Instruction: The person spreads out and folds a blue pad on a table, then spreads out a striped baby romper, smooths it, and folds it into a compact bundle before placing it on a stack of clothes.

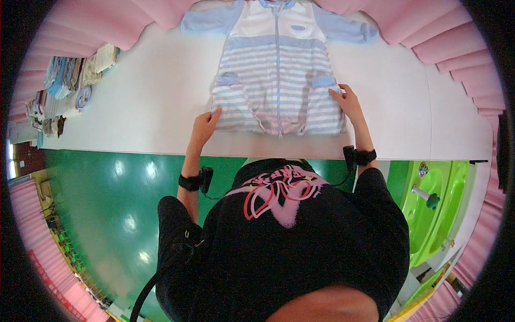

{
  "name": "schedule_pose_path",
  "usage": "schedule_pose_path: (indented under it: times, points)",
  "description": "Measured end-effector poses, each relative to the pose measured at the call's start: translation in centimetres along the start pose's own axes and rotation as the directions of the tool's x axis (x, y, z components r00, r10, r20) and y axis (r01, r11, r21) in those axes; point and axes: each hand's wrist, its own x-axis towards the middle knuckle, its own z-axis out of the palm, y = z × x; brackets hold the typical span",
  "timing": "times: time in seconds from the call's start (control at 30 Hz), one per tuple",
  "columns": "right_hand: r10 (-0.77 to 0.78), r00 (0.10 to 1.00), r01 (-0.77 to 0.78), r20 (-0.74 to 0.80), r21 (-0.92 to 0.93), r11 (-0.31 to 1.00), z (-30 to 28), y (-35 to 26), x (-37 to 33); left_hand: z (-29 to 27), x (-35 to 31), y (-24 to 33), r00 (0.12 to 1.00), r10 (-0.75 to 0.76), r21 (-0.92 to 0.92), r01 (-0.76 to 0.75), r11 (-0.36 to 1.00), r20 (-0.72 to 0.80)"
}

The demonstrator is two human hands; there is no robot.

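A zipped baby romper (278,70) lies flat, front up, on a white table. It has blue and white stripes, a white chest and light blue sleeves spread to both sides. Its legs are folded upward, so the blue cuffs rest on the front. My left hand (205,126) holds the left lower edge of the romper between thumb and fingers, some fingertips hidden. At the right side, near a folded cuff, my right hand (350,103) pinches the striped cloth, thumb on top.
Stacks of folded clothes (67,75) lie at the table's far left. Pink curtain (440,37) gathers along the table's far edge. Green sinks with a faucet (424,196) stand at the right, below the white table (397,107). Green floor (107,214) shows at the left.
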Motion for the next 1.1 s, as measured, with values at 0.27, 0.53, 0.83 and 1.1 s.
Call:
schedule_pose_path:
  times: [0.27, 0.53, 0.83, 1.1]
  points:
    - [0.044, 0.928, -0.092, 0.37, 0.115, 0.989, -1.1, -0.6, -3.4, 0.2, -0.7, 0.7, 0.982, 0.181, 0.012, -0.182, 0.983, 0.061]
    - [-0.064, 0.991, 0.036, 0.114, 0.232, 0.972, 0.5, 1.3, -3.8, 1.5, -0.8, 2.6, 0.962, 0.122, -0.287, -0.191, 0.939, -0.243]
    - [0.015, 0.992, -0.061, 0.129, 0.365, 0.929, 0.7, -0.6, -4.5, 2.2, 0.4, 2.0, 0.942, 0.26, -0.611, -0.334, 0.718, -0.21]
    - [-0.468, 0.882, 0.387, -0.06, -0.475, 0.79, 1.2, -3.0, -4.2, 2.9, -0.2, 5.1, 0.766, 0.6, 0.556, -0.403, 0.727, -0.23]
